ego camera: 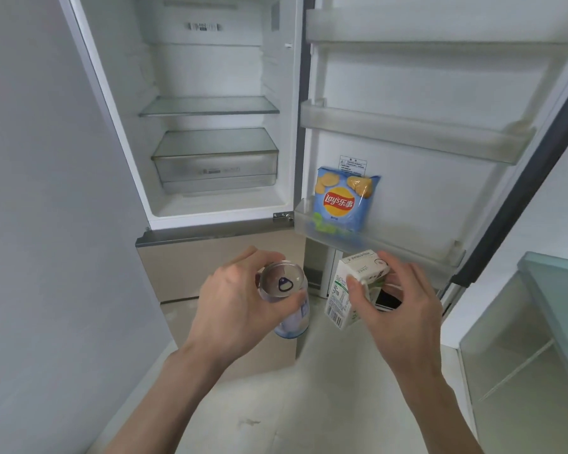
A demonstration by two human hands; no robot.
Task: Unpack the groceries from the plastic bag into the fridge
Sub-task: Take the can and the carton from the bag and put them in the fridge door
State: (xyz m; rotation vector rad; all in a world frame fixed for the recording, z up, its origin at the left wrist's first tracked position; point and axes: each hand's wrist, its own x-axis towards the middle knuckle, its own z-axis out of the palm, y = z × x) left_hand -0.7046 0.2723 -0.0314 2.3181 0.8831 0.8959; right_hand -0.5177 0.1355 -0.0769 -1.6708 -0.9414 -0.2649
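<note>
The fridge (122, 132) stands open in front of me, its glass shelves and clear drawer (215, 168) bare. A blue bag of crisps (340, 199) stands upright in the lowest door bin (407, 249). My left hand (236, 306) grips a pale blue drinks can (284, 290) near its top, held upright below the fridge compartment. My right hand (397, 303) holds a white and green milk carton (351, 290), tilted, just below the door bin. The plastic bag is not in view.
The fridge door (423, 77) swings open to the right with two more bins above, both holding nothing. A closed beige lower drawer front (184, 260) sits under the compartment. A glass-topped table (551, 290) stands at the right edge. A wall runs along the left.
</note>
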